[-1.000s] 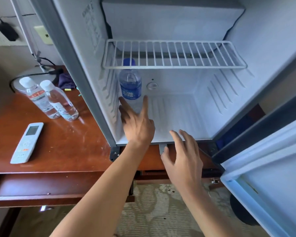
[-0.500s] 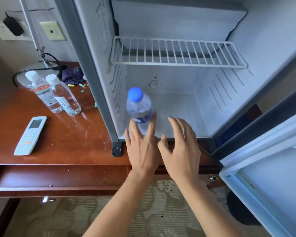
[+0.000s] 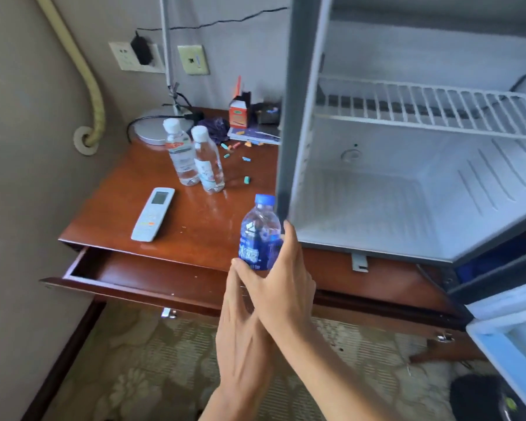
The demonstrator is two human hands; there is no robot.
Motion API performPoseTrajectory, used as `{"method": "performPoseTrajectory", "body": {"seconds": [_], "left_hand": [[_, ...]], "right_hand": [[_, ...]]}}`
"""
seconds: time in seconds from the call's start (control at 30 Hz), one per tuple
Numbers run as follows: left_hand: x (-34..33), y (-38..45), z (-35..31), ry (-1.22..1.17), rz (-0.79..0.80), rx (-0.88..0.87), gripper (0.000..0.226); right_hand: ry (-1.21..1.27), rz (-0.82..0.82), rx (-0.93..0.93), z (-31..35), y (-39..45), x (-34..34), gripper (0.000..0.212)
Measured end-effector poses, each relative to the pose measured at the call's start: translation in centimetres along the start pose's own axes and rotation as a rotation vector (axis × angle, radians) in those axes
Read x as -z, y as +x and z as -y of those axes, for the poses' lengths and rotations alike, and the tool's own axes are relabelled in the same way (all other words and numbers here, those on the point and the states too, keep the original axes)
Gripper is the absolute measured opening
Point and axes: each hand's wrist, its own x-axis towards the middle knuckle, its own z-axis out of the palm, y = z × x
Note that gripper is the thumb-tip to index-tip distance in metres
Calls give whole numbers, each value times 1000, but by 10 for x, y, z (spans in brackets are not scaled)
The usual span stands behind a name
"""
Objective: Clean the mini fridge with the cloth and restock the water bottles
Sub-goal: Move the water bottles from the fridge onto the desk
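Bottle (image 3: 260,235) in right grip (image 3: 281,287) w/ left (image 3: 240,338); 2 bottles (image 3: 195,159), remote (image 3: 153,214) nearby.

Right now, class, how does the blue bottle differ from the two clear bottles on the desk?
The blue bottle has a blue cap and blue label; the clear bottles have white caps and pale labels. The blue bottle is held between the left hand and right hand; the clear bottles stand untouched on the desk. All three are capped, upright plastic bottles, outside the fridge.
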Motion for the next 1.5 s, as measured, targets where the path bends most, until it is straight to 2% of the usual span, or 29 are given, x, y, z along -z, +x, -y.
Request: {"method": "performPoseTrajectory", "body": {"seconds": [0.07, 0.17, 0.2, 0.23, 0.27, 0.3, 0.47, 0.6, 0.77, 0.83, 0.9, 1.03, 1.23, 1.33, 1.5], "left_hand": [[14, 13, 9, -93, 17, 35, 72], [29, 45, 33, 233, 1, -192, 73], [35, 57, 44, 285, -47, -220, 79], [36, 71, 57, 436, -119, -268, 92], [37, 86, 67, 521, -141, -309, 101], [40, 98, 75, 574, -131, -307, 101], [79, 140, 100, 718, -70, -304, 87], [107, 158, 112, 755, -18, -262, 90], [130, 159, 102, 705, 26, -261, 94], [140, 150, 96, 699, 46, -257, 91], [150, 138, 90, 673, 38, -264, 90], [153, 102, 59, 604, 21, -349, 85], [132, 28, -38, 527, 62, -615, 79], [108, -24, -93, 519, 105, -736, 75], [63, -122, -177, 534, 166, -831, 69]], "right_hand": [[20, 7, -13, 17, 8, -22, 96], [88, -38, 39, 42, 24, -52, 86], [119, -49, 56, 50, 31, -62, 85], [154, -57, 69, 58, 38, -71, 83], [192, -61, 78, 66, 46, -82, 82], [229, -61, 85, 72, 54, -93, 81], [263, -68, 112, 95, 95, -153, 80], [255, -61, 146, 112, 127, -180, 80], [208, 5, 89, 123, 131, -178, 98], [145, 51, 80, 128, 114, -157, 99], [25, 51, 88, 133, 85, -124, 89], [-147, 22, 245, 125, 16, -43, 68], [-340, -247, 319, 96, -45, 112, 49], [-458, -281, 289, 80, -66, 202, 49], [-612, -386, 222, 40, -103, 351, 60]]}}
